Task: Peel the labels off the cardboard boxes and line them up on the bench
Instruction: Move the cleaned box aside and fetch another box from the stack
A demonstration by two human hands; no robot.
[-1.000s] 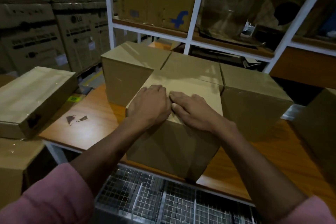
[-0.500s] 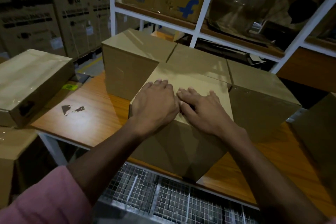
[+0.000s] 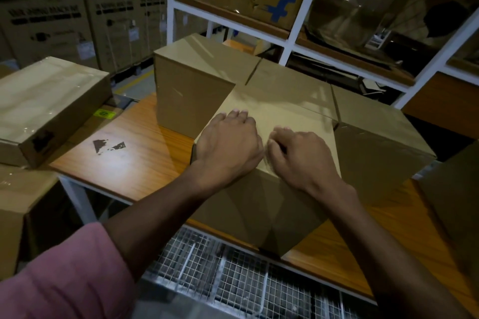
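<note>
Three cardboard boxes [image 3: 259, 80] behind at twelve o'clock on wooden worktop [image 3: 124, 160]. Nearest box [image 3: 267, 197] at centre. Left hand [image 3: 228, 145] flat, steadying; right hand [image 3: 300, 155] curled, seemingly picking something, label unseen. Next: lifting an edge.

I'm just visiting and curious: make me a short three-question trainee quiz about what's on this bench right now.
1. True or false: both hands rest on top of the nearest cardboard box.
2. Which hand has its fingers curled? A) left hand B) right hand
3. Fill in: the torn dark scraps lie on the ____, left of that box.

Key: 1 true; 2 B; 3 bench.
</note>
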